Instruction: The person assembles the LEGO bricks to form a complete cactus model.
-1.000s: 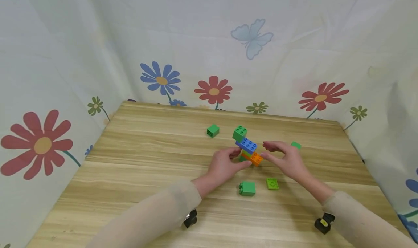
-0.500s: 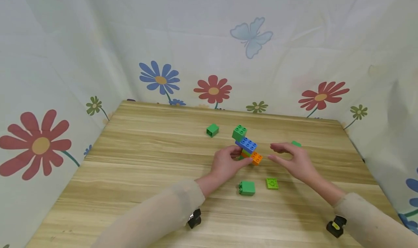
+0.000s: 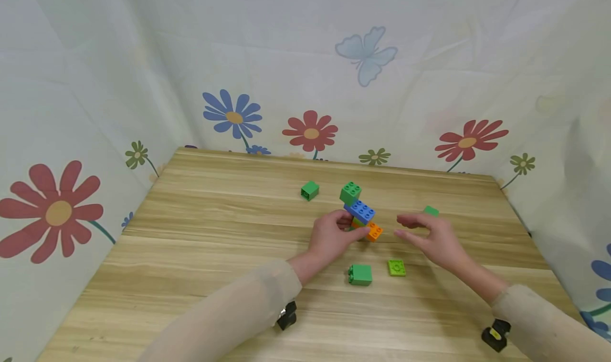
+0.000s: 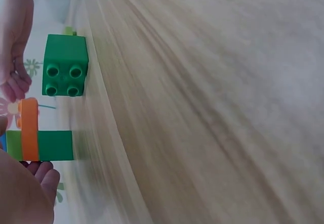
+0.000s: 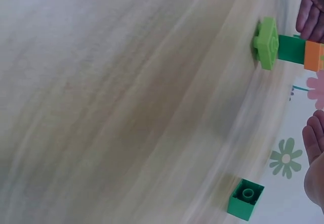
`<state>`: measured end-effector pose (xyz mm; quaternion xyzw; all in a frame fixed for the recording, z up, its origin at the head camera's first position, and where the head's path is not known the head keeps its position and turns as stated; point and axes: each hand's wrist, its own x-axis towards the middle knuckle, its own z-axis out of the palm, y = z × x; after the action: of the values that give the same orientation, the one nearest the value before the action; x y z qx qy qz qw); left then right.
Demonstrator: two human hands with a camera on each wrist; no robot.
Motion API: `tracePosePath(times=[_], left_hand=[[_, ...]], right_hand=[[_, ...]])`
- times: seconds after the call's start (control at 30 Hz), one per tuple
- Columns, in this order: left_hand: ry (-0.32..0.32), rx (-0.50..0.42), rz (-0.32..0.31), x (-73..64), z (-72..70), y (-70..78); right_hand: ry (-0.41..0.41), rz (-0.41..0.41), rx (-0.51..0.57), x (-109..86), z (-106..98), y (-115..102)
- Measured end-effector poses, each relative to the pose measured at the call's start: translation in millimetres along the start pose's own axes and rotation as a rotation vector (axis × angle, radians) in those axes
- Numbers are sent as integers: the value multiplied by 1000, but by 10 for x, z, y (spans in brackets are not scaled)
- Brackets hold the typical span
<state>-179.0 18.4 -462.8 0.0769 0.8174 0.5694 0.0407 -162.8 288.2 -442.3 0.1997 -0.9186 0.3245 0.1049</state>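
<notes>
In the head view a toy brick stack stands on the table, with a green brick (image 3: 350, 192) on top and a blue brick (image 3: 361, 211) under it. Below come a lime piece, an orange brick (image 3: 374, 232) and a green base brick (image 4: 55, 145). My left hand (image 3: 331, 237) holds the stack low down from the left, thumb at the orange brick and fingers partly hidden behind. To the right, apart from it, my right hand (image 3: 436, 239) hovers holding nothing, thumb and fingers spread toward the stack.
A green brick (image 3: 360, 274) lies on its side in front of the stack, beside a flat lime plate (image 3: 396, 267). Another green brick (image 3: 310, 191) lies behind to the left. One more green brick (image 3: 431, 211) is partly hidden behind my right hand. Flowered cloth surrounds the wooden table (image 3: 215, 208).
My right hand has drawn back to the right, away from the stack. The left hand keeps its hold with barely any movement, and the stack looks the same.
</notes>
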Motion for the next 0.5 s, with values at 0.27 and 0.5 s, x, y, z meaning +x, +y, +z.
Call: tracePosePath(times=[0.27, 0.5], left_hand=[[11, 10, 8, 36, 33, 8], [29, 32, 0, 73, 50, 31]], right_hand=[[-97, 43, -30, -154, 47, 17], [-121, -9, -70, -273, 85, 34]])
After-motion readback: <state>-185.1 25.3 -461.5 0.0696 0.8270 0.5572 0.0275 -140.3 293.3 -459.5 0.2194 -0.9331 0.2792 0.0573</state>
